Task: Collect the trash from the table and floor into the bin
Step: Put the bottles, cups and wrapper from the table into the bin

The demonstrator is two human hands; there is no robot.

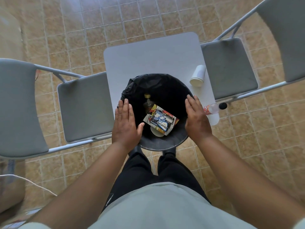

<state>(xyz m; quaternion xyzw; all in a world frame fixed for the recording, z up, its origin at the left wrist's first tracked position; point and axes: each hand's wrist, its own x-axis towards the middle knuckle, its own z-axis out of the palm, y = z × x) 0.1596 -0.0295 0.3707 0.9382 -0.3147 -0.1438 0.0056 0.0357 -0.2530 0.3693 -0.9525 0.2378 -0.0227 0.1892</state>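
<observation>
Two grey padded folding chairs (85,106) flank one small white square table (148,60). One round black lined bin (158,146) sits between the left hand (125,123) and the right hand (196,119), palms flat against its sides, fingers straight, clasping nothing. From the right hand, the nearer one: one tipped white paper cup (198,76) at one o'clock, axis twelve-to-six; one clear plastic bottle (212,109) at three o'clock, seemingly crosswise.

The bin (158,144) is black, the table (153,55) white, the chairs (84,106) grey. Tan floor tiles (99,30) form a pale-lined grid; the cup (198,75) is white.
</observation>
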